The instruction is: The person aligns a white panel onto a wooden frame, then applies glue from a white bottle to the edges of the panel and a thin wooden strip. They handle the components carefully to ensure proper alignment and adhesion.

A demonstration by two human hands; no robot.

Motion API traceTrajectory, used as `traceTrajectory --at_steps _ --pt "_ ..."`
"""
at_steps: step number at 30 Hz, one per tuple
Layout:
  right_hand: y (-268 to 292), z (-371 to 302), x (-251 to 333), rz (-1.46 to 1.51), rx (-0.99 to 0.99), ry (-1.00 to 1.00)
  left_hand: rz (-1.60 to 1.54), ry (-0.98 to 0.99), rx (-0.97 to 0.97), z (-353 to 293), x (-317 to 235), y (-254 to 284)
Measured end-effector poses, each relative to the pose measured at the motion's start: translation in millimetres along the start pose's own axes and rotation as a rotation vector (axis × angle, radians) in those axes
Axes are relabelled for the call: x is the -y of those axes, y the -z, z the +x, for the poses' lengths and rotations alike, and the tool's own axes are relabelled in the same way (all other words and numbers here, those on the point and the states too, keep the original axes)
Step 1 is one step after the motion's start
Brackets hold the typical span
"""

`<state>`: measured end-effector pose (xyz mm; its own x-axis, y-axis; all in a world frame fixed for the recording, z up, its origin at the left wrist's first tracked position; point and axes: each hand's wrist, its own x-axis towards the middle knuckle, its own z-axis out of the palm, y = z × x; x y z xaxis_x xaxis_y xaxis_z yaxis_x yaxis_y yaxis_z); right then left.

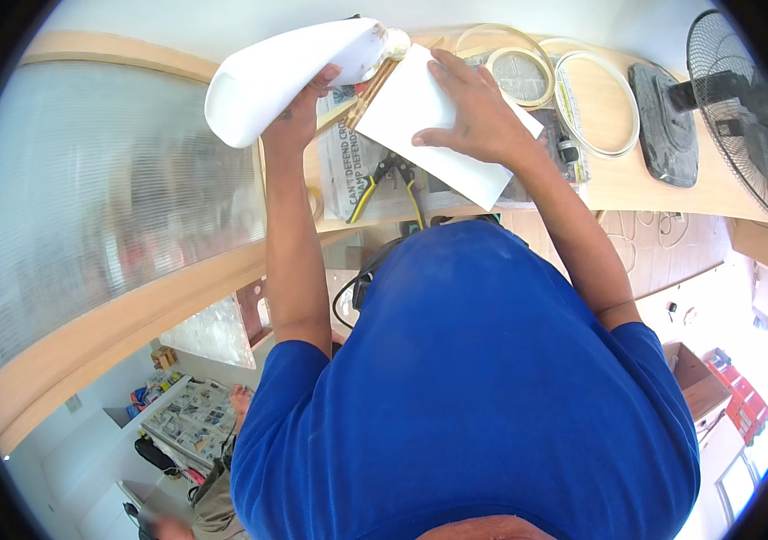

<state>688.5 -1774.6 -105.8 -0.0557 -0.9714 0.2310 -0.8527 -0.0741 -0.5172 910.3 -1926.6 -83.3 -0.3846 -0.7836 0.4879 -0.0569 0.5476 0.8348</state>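
Note:
My left hand is wrapped round a large white plastic squeeze bottle, tipped over with its brown-smudged neck toward the right. The bottle's nozzle end is close to the striped, layered edge of a white-faced board; whether they touch I cannot tell. Across the board's white face lies my right hand, thumb and fingers spread as it holds the board at a slant. Below the board, yellow-and-black handled pliers rest with handles apart on newspaper.
Right of the board are a tape roll, a pale loop of edging strip and a black fan on its base. A translucent ribbed panel in a wooden frame stands left. Another person is at the lower left.

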Motion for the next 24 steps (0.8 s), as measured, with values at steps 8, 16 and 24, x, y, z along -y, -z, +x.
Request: traceTrajectory --at_steps 8,16,24 --pt "0.0 -0.9 2.3 0.009 -0.004 -0.017 0.033 0.168 -0.03 -32.4 -5.5 48.6" --pt "1.6 0.9 2.1 0.001 0.036 -0.042 0.01 -0.044 0.034 -23.0 10.5 39.8" --pt "-2.3 -0.1 -0.7 0.0 0.004 -0.021 0.087 0.133 0.009 -36.7 -15.9 51.7"
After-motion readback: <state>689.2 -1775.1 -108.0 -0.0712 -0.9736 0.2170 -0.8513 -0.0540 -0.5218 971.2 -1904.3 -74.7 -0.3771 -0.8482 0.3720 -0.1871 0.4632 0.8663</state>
